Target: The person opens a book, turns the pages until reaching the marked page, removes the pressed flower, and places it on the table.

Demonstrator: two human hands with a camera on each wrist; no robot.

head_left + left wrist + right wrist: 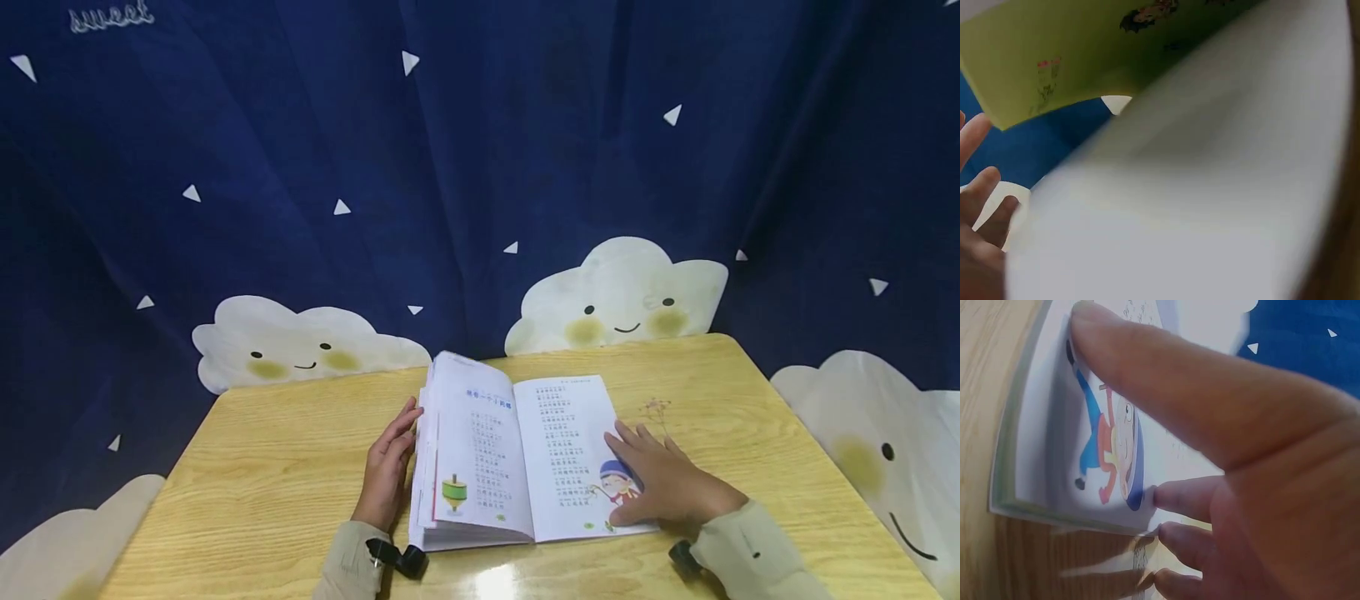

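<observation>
An open book (551, 433) with printed text lies on the table, showing a spinning-top drawing on its left page and a cartoon child (1107, 440) on its right page. My left hand (390, 462) is at the book's left edge, fingers loosely bent beside the raised pages. In the left wrist view, a blurred white page (1166, 206) hides part of that hand, and a yellow-green page or cover (1079, 75) shows above. My right hand (667, 479) rests at the right page's outer edge, its fingers spread and its thumb (1147, 369) lying on the paper.
The pale wooden table (285, 467) extends on both sides of the book. A small flower print (656, 407) marks its surface near my right hand. Behind hangs a dark blue curtain (465, 167) with white triangles and smiling clouds.
</observation>
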